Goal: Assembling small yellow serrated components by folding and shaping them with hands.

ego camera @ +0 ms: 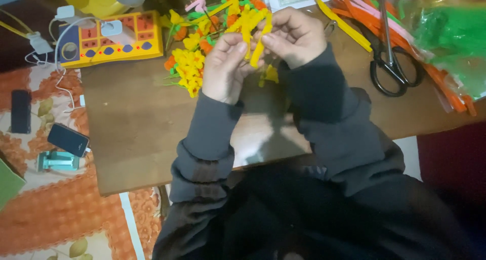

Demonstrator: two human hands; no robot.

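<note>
Brown wooden table (pixel 136 118); orange floral cloth (pixel 61 214) alongside

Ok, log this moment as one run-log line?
left hand: holds yellow pipe cleaners | right hand: pinches same bundle | finished flowers left of hands | scissors right | wooden table

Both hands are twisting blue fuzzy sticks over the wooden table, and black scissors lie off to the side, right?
Not quite: the fuzzy sticks are yellow, not blue. The head view shows the left hand and right hand holding them over the wooden table, with black scissors lying to the side.
</note>
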